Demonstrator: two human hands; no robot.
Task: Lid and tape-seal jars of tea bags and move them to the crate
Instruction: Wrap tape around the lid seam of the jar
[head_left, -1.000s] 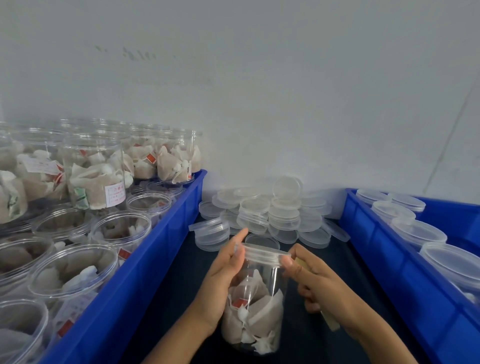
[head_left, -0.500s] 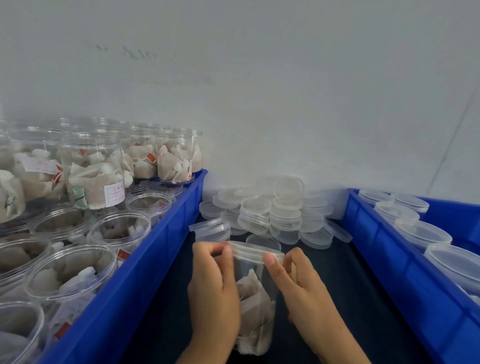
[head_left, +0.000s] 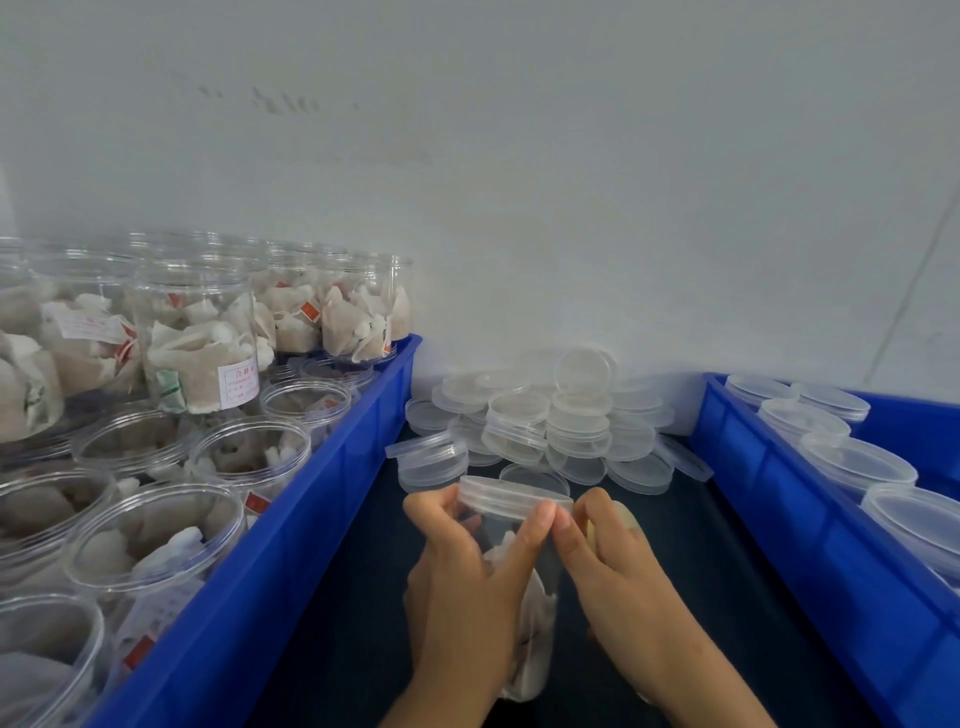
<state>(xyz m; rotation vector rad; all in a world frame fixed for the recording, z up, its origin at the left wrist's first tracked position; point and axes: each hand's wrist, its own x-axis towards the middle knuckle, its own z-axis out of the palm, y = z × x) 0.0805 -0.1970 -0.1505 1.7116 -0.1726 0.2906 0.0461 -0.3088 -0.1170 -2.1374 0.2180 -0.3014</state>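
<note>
A person holds one clear jar (head_left: 524, 597) of tea bags over the dark table (head_left: 727, 571), between two blue crates. The left hand (head_left: 467, 582) is wrapped around the side of the jar, with its thumb up near the lid (head_left: 511, 493), most likely so the jar does not turn or tip. The right hand (head_left: 618, 566) sits just beside it, and its fingertips pinch at the edge of the lid, touching the left thumb. A pale strip shows behind the right hand's fingers; it may be tape, but it is too blurry to tell. The two hands are close together, both on the same jar. The lid sits on top of the jar and looks a little tilted, so I think the person is pressing it flat or sticking the seal around its edge. The left crate (head_left: 322, 519) is full of jars (head_left: 197, 338) with tea bags inside and no lids on. That is why they wait there, close to the left hand. A pile of loose lids (head_left: 550, 415) lies at the back of the table by the wall, easy to reach. The right crate (head_left: 779, 519) has jars with lids on (head_left: 857, 462), so this jar probably goes there when it is sealed.
</note>
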